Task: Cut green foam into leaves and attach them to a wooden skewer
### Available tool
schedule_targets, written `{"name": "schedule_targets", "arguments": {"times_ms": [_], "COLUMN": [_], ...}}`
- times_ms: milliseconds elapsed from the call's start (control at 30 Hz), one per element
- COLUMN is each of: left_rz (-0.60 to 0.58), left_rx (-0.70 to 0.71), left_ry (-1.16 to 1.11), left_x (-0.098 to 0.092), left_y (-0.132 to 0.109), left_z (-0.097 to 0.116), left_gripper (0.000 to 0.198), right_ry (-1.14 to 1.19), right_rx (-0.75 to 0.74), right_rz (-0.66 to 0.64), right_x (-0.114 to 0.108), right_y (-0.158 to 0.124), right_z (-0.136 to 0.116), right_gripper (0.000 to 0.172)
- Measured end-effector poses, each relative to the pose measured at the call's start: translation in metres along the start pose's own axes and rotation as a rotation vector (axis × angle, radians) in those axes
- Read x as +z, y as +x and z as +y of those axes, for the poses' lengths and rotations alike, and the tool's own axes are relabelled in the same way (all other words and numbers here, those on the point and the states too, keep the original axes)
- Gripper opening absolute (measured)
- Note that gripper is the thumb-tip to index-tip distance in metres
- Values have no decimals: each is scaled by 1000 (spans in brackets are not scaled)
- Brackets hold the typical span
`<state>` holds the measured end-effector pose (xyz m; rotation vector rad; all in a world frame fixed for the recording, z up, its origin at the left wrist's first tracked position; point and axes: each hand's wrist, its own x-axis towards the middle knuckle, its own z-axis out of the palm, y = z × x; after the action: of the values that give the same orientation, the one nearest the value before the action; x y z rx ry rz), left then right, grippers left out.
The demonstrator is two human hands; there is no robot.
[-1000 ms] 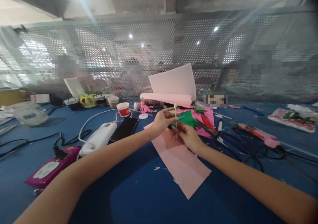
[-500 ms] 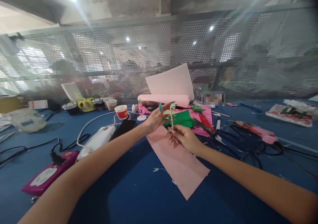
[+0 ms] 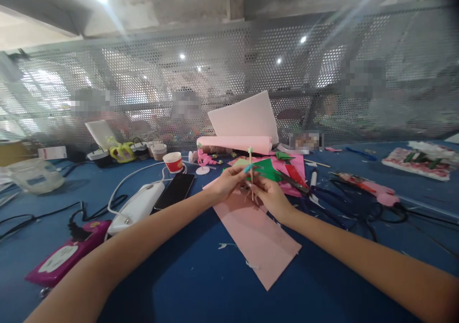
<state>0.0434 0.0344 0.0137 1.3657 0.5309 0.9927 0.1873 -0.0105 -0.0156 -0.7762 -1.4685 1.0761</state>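
Upright between my hands is a thin wooden stick [image 3: 251, 160] with a small light green piece on its top. My left hand [image 3: 229, 181] pinches the stick near its middle; a turquoise band shows on one of its fingers. Just below and to the right, my right hand [image 3: 270, 196] grips the same stick, its thumb and fingers closed on it. The exact contact of the fingertips is partly hidden. Under both hands lies a long pale pink sheet [image 3: 265, 251]. Behind them are a green sheet [image 3: 264, 168] and dark-bladed scissors [image 3: 293, 181].
To the left are a black phone [image 3: 175, 191], a white power strip [image 3: 138, 206], a magenta box [image 3: 68, 256] and a red-white paper cup [image 3: 173, 162]. A pink glue gun [image 3: 380, 191] with its cord lies right. A pink roll [image 3: 233, 144] and perforated screen [image 3: 150, 69] stand behind.
My left hand has come down and right from its spread pose beside the stick and now pinches it. The green tip now shows on the stick's top. The right hand keeps its grip.
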Motion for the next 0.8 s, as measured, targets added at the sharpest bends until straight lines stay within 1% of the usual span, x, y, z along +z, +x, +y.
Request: {"name": "schedule_targets", "arguments": {"times_ms": [100,167,267,333,400,433,500,567,633,667,700,733,800], "left_rz": [112,149,167,157,140,131,145,221,328,361,375,381,358], "left_rx": [-12,-15,-31,-29,15,60,217,441,671,780,866,935,1045], "left_ry": [-18,-32,-30,-8,44,85,214,436,744,865,971,1070,1215], "left_x": [2,1,0,-1,-1,-2,-4,-8,-12,-14,-15,-15,-14], "left_y": [-2,-3,-5,-6,-5,-4,-2,0,2,2,1,1,-1], "left_z": [-10,-15,-18,-19,-18,-17,-12,-2,13,21,29,37,49], "left_gripper": [46,44,42,42,46,48,53,59,64,67,68,65,60], "right_ry": [13,14,17,24,33,35,28,16,26,35,46,56,76], "right_rx": [19,32,41,40,29,23,23,38,62,73,84,97,114], "right_rz": [-11,-33,-47,-52,-49,-46,-51,-57,-58,-54,-52,-55,-59], "right_x": [-2,-2,-2,-2,-2,-2,-2,-1,-1,0,0,1,1], "right_y": [2,2,1,1,1,1,1,0,0,-1,-1,-1,-1], "right_z": [5,6,6,6,6,7,7,5,3,1,0,-1,-1], "right_gripper": [40,39,37,37,36,35,33,35,38,39,40,41,41]}}
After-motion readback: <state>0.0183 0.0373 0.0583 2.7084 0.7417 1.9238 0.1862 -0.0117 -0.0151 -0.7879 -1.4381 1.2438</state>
